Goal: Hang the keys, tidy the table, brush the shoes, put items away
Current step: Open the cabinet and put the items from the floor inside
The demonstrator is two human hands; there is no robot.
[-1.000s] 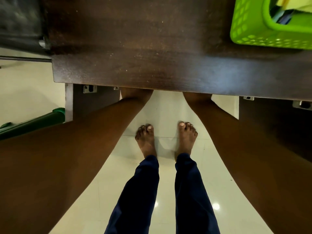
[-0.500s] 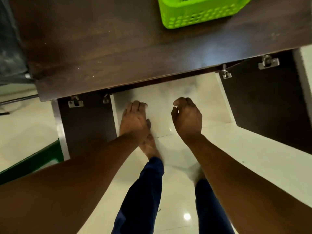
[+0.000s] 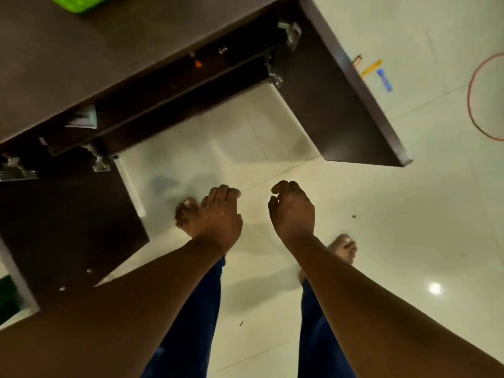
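— Dark wood, that worktop (image 3: 81,64), and both cabinet doors under it are swung wide. The right door (image 3: 335,105) juts out over the floor (image 3: 409,241), its near corner not far from the person's right side.

— And the hands?

— Both held out low in front of the opening. The left hand (image 3: 215,216) has its fingers loosely curled with nothing in them; the right hand (image 3: 293,211) is the same, thumb and fingers bent in a little, empty.

— So what are they after?

— Hard to say. No keys or shoes that I can see. The green basket (image 3: 73,2) sits at the far edge of the worktop, mostly out of sight. On the floor at the far right, past the open door, lie a blue stick-like item (image 3: 384,80), a yellow one (image 3: 371,67), and part of a red hoop (image 3: 474,105). Those look like things waiting to be put away.

— What worries you?

— Bare feet on glossy tile, for one; a quick turn could slip. I'd guess a shin or hip catches the right door's edge if they step that way without shutting it. And the picture is blurred, so the head is swinging fast: easy to misjudge the doors.

— The cupboard inside?

— Too dark to tell what it holds.
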